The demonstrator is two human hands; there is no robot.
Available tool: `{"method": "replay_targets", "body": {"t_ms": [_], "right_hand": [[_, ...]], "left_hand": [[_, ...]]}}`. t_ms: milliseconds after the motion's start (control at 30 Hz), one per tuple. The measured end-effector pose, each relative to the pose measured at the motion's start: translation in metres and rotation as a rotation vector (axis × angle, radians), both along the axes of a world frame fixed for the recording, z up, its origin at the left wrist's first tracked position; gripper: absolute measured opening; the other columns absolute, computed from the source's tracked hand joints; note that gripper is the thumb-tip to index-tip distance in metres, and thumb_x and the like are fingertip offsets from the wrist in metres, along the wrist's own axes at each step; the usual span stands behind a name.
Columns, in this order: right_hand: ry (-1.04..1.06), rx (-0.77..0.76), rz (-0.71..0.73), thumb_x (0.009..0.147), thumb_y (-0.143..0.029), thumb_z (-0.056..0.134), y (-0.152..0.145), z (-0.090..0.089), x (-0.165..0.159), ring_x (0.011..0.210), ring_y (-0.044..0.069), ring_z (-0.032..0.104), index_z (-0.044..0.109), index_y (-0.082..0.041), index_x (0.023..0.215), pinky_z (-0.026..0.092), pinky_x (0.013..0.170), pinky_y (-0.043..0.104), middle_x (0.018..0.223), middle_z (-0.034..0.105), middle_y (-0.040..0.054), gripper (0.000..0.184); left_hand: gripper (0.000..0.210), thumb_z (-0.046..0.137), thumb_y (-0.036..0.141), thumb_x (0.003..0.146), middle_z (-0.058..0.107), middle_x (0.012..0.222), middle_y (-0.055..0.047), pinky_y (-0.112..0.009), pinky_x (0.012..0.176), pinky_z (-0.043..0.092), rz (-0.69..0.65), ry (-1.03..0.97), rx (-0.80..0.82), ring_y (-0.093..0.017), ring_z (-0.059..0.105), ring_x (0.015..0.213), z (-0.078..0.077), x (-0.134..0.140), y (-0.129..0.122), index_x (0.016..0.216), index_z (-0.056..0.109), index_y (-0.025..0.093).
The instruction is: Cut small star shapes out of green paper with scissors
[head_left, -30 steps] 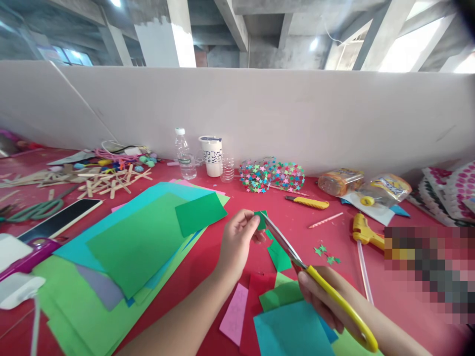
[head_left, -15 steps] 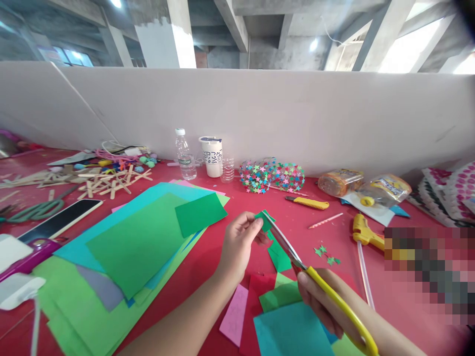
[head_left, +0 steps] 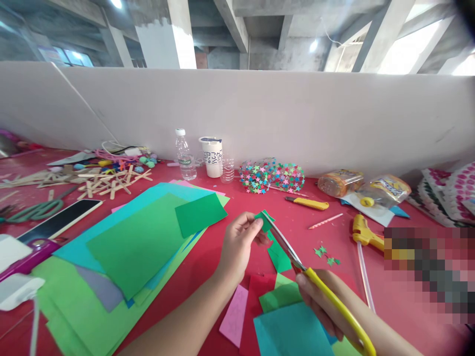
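My left hand [head_left: 243, 237] pinches a small piece of green paper [head_left: 266, 224] above the middle of the red table. In my right hand [head_left: 322, 301] is a pair of yellow-handled scissors [head_left: 334, 300], its blades lying against the green paper and pointing up and left. Beneath the blades lies a green paper offcut [head_left: 279, 254]. Near my right hand are teal paper [head_left: 291, 329], green paper [head_left: 278, 296] and a pink paper strip [head_left: 234, 315]. Several small green paper stars [head_left: 326, 254] lie right of the scissors.
Large coloured sheets [head_left: 137, 242] cover the left side, near a phone [head_left: 61, 220] and wooden sticks [head_left: 111, 183]. A water bottle [head_left: 185, 155], paper cup [head_left: 212, 158] and star-covered shapes [head_left: 272, 176] stand along the white partition [head_left: 237, 113]. A utility knife [head_left: 308, 202] and yellow glue gun [head_left: 365, 231] lie right.
The scissor handles in my right hand have shifted very slightly to the left. My left hand and the green paper stay in place.
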State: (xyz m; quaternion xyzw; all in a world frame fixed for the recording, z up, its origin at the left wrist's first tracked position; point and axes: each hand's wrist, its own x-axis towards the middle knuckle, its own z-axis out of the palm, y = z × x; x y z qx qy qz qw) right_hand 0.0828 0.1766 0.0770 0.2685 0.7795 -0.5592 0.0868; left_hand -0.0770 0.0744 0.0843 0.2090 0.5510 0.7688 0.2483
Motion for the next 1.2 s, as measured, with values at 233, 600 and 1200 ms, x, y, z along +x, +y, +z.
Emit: {"method": "replay_targets", "body": {"t_ms": [233,600,1200], "right_hand": [[0.001,0.015,-0.015,0.075,-0.077,0.035,-0.0016,0.0037,-0.0019,0.026,0.003,0.027,0.04,-0.02,0.061,0.022,0.034,0.016,0.032,0.036,-0.0094,0.058],[0.02,0.072,-0.024,0.077,-0.07,0.04,-0.0023,0.0057,-0.0051,0.028,0.005,0.029,0.037,-0.021,0.058,0.023,0.035,0.016,0.031,0.036,-0.0083,0.053],[-0.005,0.073,-0.023,0.072,-0.079,0.037,-0.0014,-0.0014,-0.0067,0.027,0.004,0.03,0.036,-0.021,0.058,0.023,0.032,0.015,0.032,0.033,-0.0092,0.06]], "left_hand": [[0.016,0.063,0.03,0.076,0.058,0.054,0.004,-0.021,0.051,0.046,0.02,-0.04,0.018,-0.011,0.059,0.048,0.0005,-0.0015,-0.0004,0.074,0.054,0.017],[0.018,0.062,0.03,0.078,0.063,0.064,-0.001,-0.021,0.05,0.048,-0.146,-0.17,0.036,-0.011,0.061,0.051,-0.0015,-0.0029,-0.0007,0.077,0.056,0.014],[0.008,0.065,0.015,0.075,0.065,0.066,0.0,-0.014,0.051,0.047,-0.095,-0.401,0.214,-0.006,0.059,0.054,-0.0042,-0.0079,0.0008,0.076,0.057,0.015]]}}
